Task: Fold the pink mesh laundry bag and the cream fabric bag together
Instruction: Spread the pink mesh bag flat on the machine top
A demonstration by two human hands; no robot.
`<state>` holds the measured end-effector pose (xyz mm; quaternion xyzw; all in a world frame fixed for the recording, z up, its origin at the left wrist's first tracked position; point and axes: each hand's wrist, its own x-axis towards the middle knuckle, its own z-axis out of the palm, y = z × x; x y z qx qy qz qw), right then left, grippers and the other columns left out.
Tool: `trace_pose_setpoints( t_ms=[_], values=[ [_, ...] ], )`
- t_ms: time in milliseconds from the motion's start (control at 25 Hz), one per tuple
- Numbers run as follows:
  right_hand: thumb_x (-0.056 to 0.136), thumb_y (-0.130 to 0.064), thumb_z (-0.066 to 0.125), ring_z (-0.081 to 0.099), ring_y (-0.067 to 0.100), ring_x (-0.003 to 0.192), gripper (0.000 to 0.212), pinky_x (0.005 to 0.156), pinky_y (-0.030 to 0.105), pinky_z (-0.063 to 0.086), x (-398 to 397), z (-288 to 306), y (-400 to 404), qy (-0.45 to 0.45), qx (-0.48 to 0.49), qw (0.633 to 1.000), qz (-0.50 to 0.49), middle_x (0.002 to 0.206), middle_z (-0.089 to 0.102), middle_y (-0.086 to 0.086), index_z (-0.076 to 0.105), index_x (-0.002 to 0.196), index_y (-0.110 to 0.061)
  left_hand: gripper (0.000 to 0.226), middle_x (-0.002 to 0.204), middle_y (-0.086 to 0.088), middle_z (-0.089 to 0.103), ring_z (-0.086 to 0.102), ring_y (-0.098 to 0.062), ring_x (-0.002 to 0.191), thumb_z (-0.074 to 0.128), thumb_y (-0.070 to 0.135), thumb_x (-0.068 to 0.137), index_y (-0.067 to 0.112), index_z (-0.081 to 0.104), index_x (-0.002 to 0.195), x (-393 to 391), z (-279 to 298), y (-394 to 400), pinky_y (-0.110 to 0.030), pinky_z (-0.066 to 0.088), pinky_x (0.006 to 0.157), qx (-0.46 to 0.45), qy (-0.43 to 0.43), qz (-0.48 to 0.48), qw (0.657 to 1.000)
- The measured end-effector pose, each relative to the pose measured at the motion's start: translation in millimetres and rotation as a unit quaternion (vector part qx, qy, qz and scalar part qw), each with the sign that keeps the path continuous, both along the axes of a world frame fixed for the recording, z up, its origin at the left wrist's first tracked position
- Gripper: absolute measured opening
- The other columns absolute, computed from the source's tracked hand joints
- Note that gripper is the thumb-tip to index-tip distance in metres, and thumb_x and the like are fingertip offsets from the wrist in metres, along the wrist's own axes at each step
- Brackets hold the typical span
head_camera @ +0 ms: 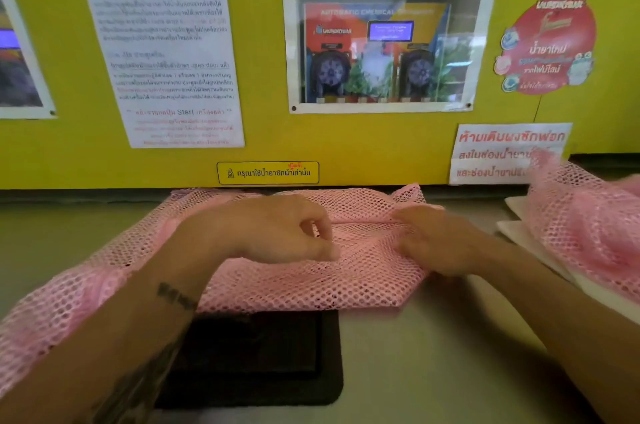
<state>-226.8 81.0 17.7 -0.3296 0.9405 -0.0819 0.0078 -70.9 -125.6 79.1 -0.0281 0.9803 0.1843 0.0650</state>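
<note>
A grey counter (433, 354) below a yellow wall (263, 133) with 2 notices. On it, the pink mesh bag (294, 285) — left hand (273, 233) pinching it with curled fingers, right hand (436, 243) gripping a fold.

left forearm (138, 337): dark tattoos | right forearm (554, 313): bare | no sleeves

Both forearms reach forward, palms down, the hands close together. The left hand (273, 229) has its fingers (320, 233) curled, thumb meeting them in a pinch. The right hand (440, 240) lies flatter, its fingers tucked under.
</note>
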Motion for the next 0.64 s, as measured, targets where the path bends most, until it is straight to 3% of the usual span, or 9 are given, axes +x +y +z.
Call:
trace_pose_setpoints(
  t_ms=[80,160,240,360,440,520,640],
  values=[
    [0.090,-0.043,0.057,0.048,0.017,0.128,0.038,0.107,0.047,0.038,6.0,9.3,4.7,0.028,-0.120,0.992,0.013,0.142,0.052,-0.007,0.054,0.127,-0.035,0.034,0.102,0.019,0.060,0.058,-0.004,0.096,0.067,0.066,0.071,0.044,0.059,0.096,11.1,-8.8,16.5,-0.037,0.049,0.091,-0.002,-0.037,-0.054,0.998],
    [0.089,-0.024,0.063,0.061,0.016,0.100,0.011,0.088,0.037,0.050,17.2,19.3,7.7,-0.012,-0.209,0.976,0.064,0.109,0.068,-0.002,0.065,0.099,-0.028,0.036,0.103,0.019,0.056,0.056,-0.005,0.098,0.072,0.061,0.069,0.044,0.060,0.099,14.1,-21.1,22.2,-0.038,0.048,0.092,-0.027,-0.056,-0.062,0.996],
    [0.086,-0.007,0.061,0.063,0.021,0.082,0.016,0.076,0.040,0.051,28.5,25.8,7.5,-0.038,-0.238,0.965,0.104,0.087,0.070,0.004,0.068,0.084,-0.022,0.023,0.098,0.016,0.059,0.058,-0.008,0.093,0.075,0.049,0.073,0.039,0.064,0.091,8.8,-29.6,18.2,-0.037,0.050,0.088,-0.028,-0.017,-0.054,0.998],
    [0.080,0.006,0.053,0.058,0.017,0.066,0.030,0.065,0.041,0.049,30.6,29.7,10.7,-0.064,-0.261,0.958,0.104,0.077,0.068,0.006,0.066,0.074,-0.020,0.014,0.092,0.009,0.065,0.061,-0.012,0.088,0.068,0.025,0.084,0.033,0.059,0.076,-1.0,-28.5,10.4,-0.033,0.051,0.078,-0.030,0.035,-0.035,0.998],
    [0.076,0.008,0.053,0.056,0.014,0.065,0.028,0.064,0.038,0.047,30.0,28.7,13.0,-0.103,-0.256,0.955,0.108,0.075,0.066,0.005,0.064,0.073,-0.017,0.018,0.095,0.006,0.064,0.061,-0.016,0.091,0.055,0.018,0.090,0.030,0.054,0.076,-6.8,-22.8,9.9,-0.036,0.050,0.079,-0.016,0.083,-0.017,0.996],
    [0.078,0.000,0.057,0.059,0.018,0.075,0.018,0.068,0.037,0.048,29.0,24.1,12.5,-0.108,-0.267,0.951,0.110,0.084,0.066,0.004,0.060,0.080,-0.017,0.015,0.094,0.009,0.059,0.059,-0.015,0.085,0.048,0.018,0.095,0.026,0.054,0.084,-12.8,-17.7,10.2,-0.034,0.048,0.071,0.066,0.166,0.047,0.983],
    [0.077,-0.020,0.061,0.054,0.016,0.098,0.017,0.082,0.036,0.044,31.6,18.8,7.7,-0.026,-0.322,0.938,0.123,0.102,0.060,-0.001,0.049,0.088,-0.023,0.011,0.091,0.013,0.056,0.052,-0.010,0.068,0.046,0.021,0.099,0.024,0.057,0.099,-25.5,-15.8,1.3,-0.026,0.040,0.059,0.246,0.246,0.174,0.921]
  ],
)
